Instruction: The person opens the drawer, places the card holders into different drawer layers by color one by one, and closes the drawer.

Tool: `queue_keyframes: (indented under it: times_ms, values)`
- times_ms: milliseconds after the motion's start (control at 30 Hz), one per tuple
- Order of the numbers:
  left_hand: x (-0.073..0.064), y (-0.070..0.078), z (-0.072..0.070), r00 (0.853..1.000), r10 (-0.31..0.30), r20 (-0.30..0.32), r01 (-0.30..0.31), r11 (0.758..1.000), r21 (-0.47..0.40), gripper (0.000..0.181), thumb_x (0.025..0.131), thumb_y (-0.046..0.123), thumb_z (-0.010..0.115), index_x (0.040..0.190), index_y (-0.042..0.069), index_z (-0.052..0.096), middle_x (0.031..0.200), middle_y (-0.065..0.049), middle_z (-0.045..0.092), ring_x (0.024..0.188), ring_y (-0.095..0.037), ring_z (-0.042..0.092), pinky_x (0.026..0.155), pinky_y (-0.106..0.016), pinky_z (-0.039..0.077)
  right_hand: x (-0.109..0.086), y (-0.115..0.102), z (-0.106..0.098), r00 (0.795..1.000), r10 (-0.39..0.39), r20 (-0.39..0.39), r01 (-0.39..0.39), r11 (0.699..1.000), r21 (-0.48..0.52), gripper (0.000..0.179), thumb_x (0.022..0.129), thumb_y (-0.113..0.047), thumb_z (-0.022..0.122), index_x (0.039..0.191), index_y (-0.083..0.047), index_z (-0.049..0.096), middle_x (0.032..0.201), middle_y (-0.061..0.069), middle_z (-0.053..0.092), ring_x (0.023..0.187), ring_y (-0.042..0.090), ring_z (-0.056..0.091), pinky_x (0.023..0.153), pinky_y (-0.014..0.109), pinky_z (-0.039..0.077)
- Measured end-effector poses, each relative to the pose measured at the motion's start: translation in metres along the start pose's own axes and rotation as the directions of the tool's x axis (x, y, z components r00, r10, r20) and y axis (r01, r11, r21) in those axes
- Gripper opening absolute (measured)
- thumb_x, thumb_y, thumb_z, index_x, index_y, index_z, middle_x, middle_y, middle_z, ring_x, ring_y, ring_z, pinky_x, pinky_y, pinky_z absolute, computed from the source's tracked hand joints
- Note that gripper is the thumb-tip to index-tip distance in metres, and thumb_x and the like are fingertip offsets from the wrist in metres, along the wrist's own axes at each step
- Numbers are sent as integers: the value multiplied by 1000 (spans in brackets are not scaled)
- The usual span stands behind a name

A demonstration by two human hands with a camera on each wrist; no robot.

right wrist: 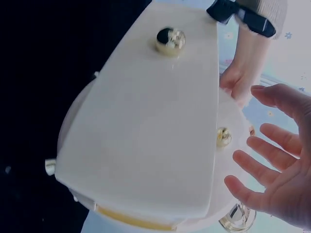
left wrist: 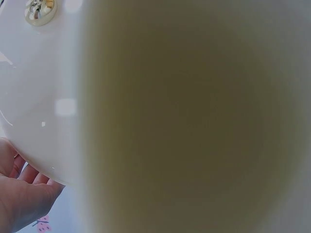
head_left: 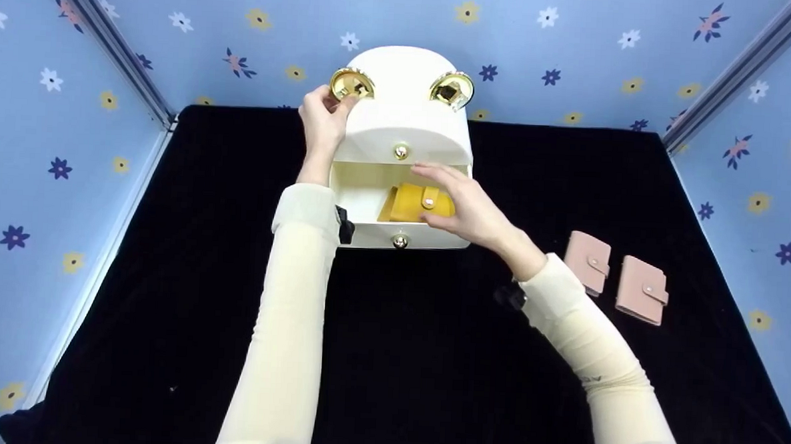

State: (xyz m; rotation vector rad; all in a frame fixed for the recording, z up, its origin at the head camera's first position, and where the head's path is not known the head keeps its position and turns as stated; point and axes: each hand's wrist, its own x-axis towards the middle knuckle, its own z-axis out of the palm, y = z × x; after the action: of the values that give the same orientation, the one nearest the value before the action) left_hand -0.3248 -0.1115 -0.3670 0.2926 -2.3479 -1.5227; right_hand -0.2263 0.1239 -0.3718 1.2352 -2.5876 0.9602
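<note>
A white drawer box (head_left: 401,89) with gold trim stands on the black cloth, its lower drawer (head_left: 358,234) pulled out. Inside lies a yellow wallet (head_left: 409,204) with a snap strap, partly covered by my right hand. My left hand (head_left: 324,125) holds the box's upper left side, its thumb by the gold ornament (head_left: 352,84). In the left wrist view, fingers of the left hand (left wrist: 31,194) bend around the white edge. Over the drawer, my right hand (head_left: 466,205) has thumb and fingers spread apart. The right wrist view shows this right hand (right wrist: 277,160) holding nothing.
Two pink wallets, one nearer the box (head_left: 586,262) and another pink wallet (head_left: 641,291), lie on the black cloth (head_left: 429,357) at the right. Blue flowered panels (head_left: 404,15) enclose the back and sides. Round gold knobs (head_left: 400,241) stick out from the drawer fronts.
</note>
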Motion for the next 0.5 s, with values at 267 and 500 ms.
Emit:
queue_keyframes:
  times_ms: [267, 500]
  values:
    - [0, 0, -1, 1000, 0, -1, 0, 1000, 23, 18, 85, 23, 61, 95, 8, 65, 80, -5, 62, 80, -14, 57, 73, -24, 41, -13, -7, 13, 997, -50, -58, 53, 997, 53, 53, 76, -12, 69, 124, -1, 48, 125, 12, 48, 116, 20, 43, 94, 30, 33]
    - [0, -1, -1, 1000, 0, -9, 1, 999, 44, 19, 84, 24, 61, 94, 8, 65, 81, -5, 62, 80, -13, 56, 73, -24, 41, -24, -16, 26, 991, -74, -109, 84, 993, 86, 50, 76, -13, 69, 122, -2, 50, 122, 8, 51, 114, 17, 44, 95, 29, 32]
